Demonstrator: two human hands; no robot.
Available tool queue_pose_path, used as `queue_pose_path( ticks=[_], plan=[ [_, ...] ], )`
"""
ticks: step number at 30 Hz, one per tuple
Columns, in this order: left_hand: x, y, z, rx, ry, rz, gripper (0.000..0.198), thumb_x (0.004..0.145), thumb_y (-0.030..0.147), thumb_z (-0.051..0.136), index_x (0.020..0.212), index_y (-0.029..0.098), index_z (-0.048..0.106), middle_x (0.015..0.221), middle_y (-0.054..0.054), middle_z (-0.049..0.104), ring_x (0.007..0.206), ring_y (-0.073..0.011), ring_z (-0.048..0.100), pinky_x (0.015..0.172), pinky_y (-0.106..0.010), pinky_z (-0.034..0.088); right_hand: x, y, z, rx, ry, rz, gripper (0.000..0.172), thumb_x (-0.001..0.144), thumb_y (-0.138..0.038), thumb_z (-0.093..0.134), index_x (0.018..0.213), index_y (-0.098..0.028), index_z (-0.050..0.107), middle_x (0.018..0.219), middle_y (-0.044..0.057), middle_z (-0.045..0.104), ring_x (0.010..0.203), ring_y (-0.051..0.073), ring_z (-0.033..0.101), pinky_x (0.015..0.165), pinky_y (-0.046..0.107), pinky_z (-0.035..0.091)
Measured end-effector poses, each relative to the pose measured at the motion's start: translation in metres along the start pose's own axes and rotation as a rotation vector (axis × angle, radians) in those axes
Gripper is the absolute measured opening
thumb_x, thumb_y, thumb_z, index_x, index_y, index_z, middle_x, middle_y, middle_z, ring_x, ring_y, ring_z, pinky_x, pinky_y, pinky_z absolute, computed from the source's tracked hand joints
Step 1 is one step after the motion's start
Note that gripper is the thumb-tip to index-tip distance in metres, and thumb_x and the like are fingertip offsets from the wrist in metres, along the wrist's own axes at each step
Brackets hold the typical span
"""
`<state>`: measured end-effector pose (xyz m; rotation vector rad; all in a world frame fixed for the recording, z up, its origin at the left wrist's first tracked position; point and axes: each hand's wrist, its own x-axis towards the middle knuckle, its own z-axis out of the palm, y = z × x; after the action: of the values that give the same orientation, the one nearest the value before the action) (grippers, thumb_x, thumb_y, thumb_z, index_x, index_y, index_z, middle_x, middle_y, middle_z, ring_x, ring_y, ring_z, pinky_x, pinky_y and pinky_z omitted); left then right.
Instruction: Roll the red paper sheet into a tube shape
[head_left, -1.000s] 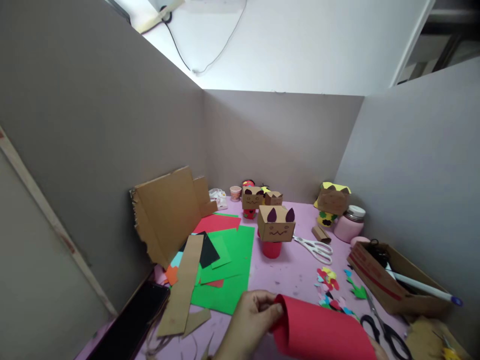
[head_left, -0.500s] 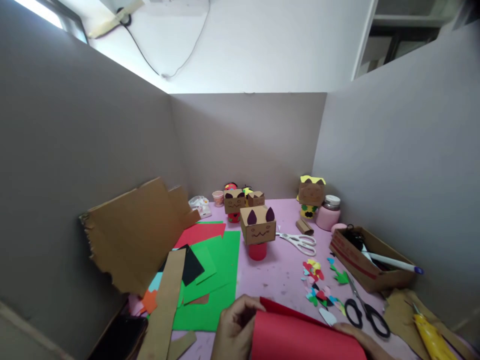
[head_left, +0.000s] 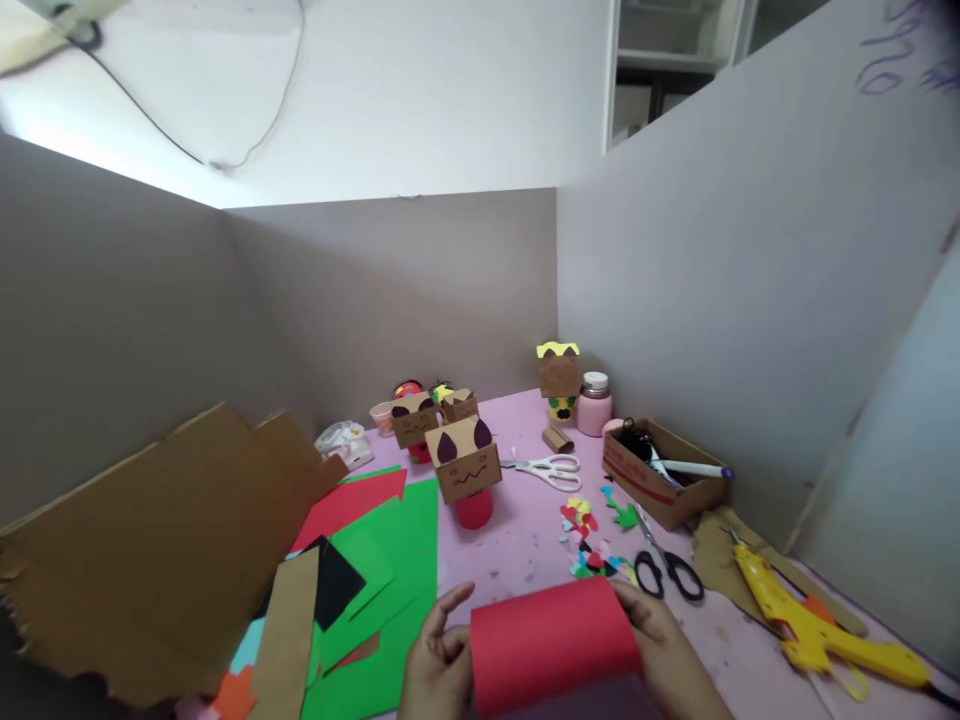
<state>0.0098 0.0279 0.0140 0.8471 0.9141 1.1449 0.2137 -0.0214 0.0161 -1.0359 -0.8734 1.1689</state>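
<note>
A sheet of red paper (head_left: pixel 553 645), curled into a wide tube, lies sideways between my hands at the near edge of the table. My left hand (head_left: pixel 441 660) is at its left end, the thumb side against the paper and the index finger raised. At the right end my right hand (head_left: pixel 660 650) grips the paper, some fingers hidden behind it. Beyond them stands a cardboard cat-faced box head (head_left: pixel 469 465) with dark ears, on a red paper cylinder (head_left: pixel 474 510).
Green sheets (head_left: pixel 405 580) and a large cardboard piece (head_left: pixel 165 560) lie left. To the right are paper cut-outs (head_left: pixel 581 520), black scissors (head_left: pixel 667 570), white scissors (head_left: pixel 551 470), a cardboard box (head_left: pixel 675 490) of tools, and a yellow glue gun (head_left: pixel 817 635). A pink jar (head_left: pixel 594 408) stands behind.
The view has turned right. The red paper has come up and shows more fully as a curved tube; my left index finger has lifted off it.
</note>
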Motion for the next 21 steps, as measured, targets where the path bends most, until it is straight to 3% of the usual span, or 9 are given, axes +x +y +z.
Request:
queue_pose_path(
  ticks=[2, 5, 7, 13, 18, 21],
  plan=[
    [0.007, -0.008, -0.003, -0.008, -0.015, -0.072, 0.051, 0.049, 0.017, 0.081, 0.096, 0.016, 0.062, 0.05, 0.001, 0.067, 0.046, -0.0166, 0.061, 0.048, -0.023, 0.043, 0.004, 0.004, 0.002, 0.044, 0.002, 0.092, 0.023, 0.066, -0.039, 0.069, 0.074, -0.017, 0.07, 0.062, 0.002, 0.069, 0.053, 0.015, 0.056, 0.047, 0.023, 0.037],
    [0.011, -0.014, -0.002, 0.013, -0.069, -0.156, 0.031, 0.048, 0.019, 0.081, 0.075, 0.013, 0.069, 0.059, -0.006, 0.072, 0.062, -0.0236, 0.068, 0.061, -0.03, 0.049, 0.006, 0.009, 0.001, 0.058, 0.006, 0.173, 0.025, 0.065, -0.039, 0.07, 0.073, -0.016, 0.07, 0.053, -0.001, 0.066, 0.044, 0.012, 0.053, 0.045, 0.021, 0.034],
    [0.009, -0.015, 0.0, 0.027, -0.092, -0.184, 0.027, 0.049, 0.022, 0.081, 0.073, 0.013, 0.07, 0.063, -0.007, 0.073, 0.068, -0.0254, 0.069, 0.066, -0.031, 0.05, 0.006, 0.011, 0.0, 0.059, 0.009, 0.211, 0.025, 0.064, -0.038, 0.07, 0.073, -0.015, 0.07, 0.05, -0.001, 0.064, 0.043, 0.011, 0.052, 0.045, 0.02, 0.035],
    [-0.005, -0.005, 0.011, 0.069, -0.127, -0.2, 0.029, 0.058, 0.027, 0.075, 0.085, 0.017, 0.072, 0.075, -0.006, 0.075, 0.074, -0.0244, 0.068, 0.068, -0.03, 0.051, 0.004, 0.013, 0.0, 0.017, 0.002, 0.28, 0.024, 0.065, -0.037, 0.068, 0.07, -0.013, 0.068, 0.044, -0.002, 0.06, 0.036, 0.007, 0.046, 0.038, 0.017, 0.03],
    [-0.014, 0.011, 0.021, 0.118, -0.23, -0.172, 0.029, 0.065, 0.035, 0.07, 0.086, 0.014, 0.073, 0.066, -0.006, 0.073, 0.07, -0.0241, 0.067, 0.064, -0.032, 0.051, 0.002, 0.012, 0.001, -0.024, -0.053, 0.275, 0.019, 0.067, -0.031, 0.066, 0.071, -0.013, 0.068, 0.041, -0.004, 0.058, 0.036, 0.007, 0.045, 0.039, 0.016, 0.029],
    [-0.02, 0.02, 0.026, 0.107, -0.227, -0.176, 0.025, 0.067, 0.031, 0.07, 0.083, 0.013, 0.073, 0.06, -0.005, 0.072, 0.066, -0.022, 0.067, 0.063, -0.03, 0.05, 0.0, 0.011, 0.003, -0.042, -0.091, 0.247, 0.017, 0.067, -0.028, 0.066, 0.074, -0.014, 0.069, 0.045, -0.004, 0.061, 0.039, 0.008, 0.048, 0.043, 0.019, 0.034]
  ],
)
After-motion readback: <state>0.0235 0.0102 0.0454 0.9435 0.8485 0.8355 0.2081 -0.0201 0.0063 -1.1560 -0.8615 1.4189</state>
